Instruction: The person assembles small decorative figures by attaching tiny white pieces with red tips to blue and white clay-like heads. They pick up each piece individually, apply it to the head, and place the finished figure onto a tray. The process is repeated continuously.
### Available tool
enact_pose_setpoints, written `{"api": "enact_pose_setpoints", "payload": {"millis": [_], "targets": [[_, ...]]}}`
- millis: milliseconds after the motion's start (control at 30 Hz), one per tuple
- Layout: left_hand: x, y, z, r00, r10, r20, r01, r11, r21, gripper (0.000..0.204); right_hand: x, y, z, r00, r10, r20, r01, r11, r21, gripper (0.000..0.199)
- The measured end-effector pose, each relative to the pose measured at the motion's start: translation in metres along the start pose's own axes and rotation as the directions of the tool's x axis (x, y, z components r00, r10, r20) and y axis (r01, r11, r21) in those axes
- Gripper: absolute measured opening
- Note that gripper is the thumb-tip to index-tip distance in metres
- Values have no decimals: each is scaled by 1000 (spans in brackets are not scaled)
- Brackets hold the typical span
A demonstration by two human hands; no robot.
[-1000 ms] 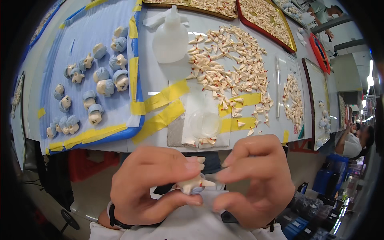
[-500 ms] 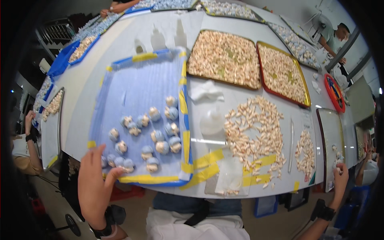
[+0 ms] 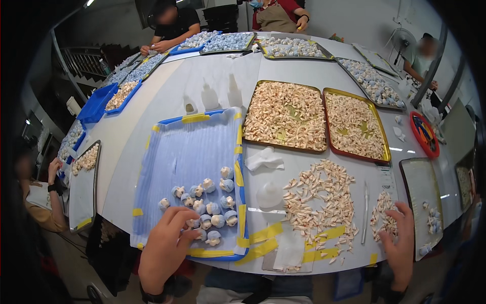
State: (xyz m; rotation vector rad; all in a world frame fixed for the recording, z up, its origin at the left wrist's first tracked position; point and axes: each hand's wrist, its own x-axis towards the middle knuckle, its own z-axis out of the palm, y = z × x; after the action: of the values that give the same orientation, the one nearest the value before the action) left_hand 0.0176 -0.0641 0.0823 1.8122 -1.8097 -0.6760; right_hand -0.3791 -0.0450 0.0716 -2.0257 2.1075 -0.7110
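Note:
My left hand [image 3: 169, 248] reaches over the near-left part of a tray [image 3: 177, 137] lined with blue sheeting and edged in yellow tape. Its curved fingers and thumb are apart, right beside small blue-and-cream figures [image 3: 213, 238]; some are partly hidden by the fingers. Several such figures cluster across the tray's near half. At the right, my right hand [image 3: 400, 248] hovers with thumb and fingers spread, nothing visible between them, by a small pile of pointed cream pieces [image 3: 383, 215]. A larger spread of these pieces [image 3: 324, 197] lies between the hands.
Two trays of cream pieces [image 3: 283, 116] stand beyond, with squeeze bottles [image 3: 210, 96] to their left. A white bottle [image 3: 270, 195], crumpled tissue [image 3: 264, 159] and a thin white rod [image 3: 365, 213] lie nearer. A narrow tray [image 3: 420, 182] and red basket [image 3: 424, 134] are right. Several people sit around.
My left hand has moved right, over the tray, and figures at its left edge now sit closer to the others. My right hand has left the narrow right tray and come left. The view has tilted up.

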Motion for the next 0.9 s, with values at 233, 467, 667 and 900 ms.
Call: {"api": "enact_pose_setpoints", "payload": {"millis": [233, 467, 667, 900], "targets": [[0, 2, 12, 970, 237, -58, -227, 964, 141, 26, 10, -21, 16, 991, -52, 124, 39, 994, 102, 32], [0, -2, 5, 993, -92, -76, 100, 989, 111, 27, 13, -4, 24, 1000, -1, -10, 2, 990, 139, 19], [-9, -6, 4, 996, -7, -91, 12, 999, 49, 27, 15, 3, 27, 988, -46, -145, 77, 974, 214, 14], [-10, -9, 7, 996, 71, -49, -69, 997, 25, 22, 14, 7, 20, 980, 69, -188, -24, 973, 230, 11]]}}
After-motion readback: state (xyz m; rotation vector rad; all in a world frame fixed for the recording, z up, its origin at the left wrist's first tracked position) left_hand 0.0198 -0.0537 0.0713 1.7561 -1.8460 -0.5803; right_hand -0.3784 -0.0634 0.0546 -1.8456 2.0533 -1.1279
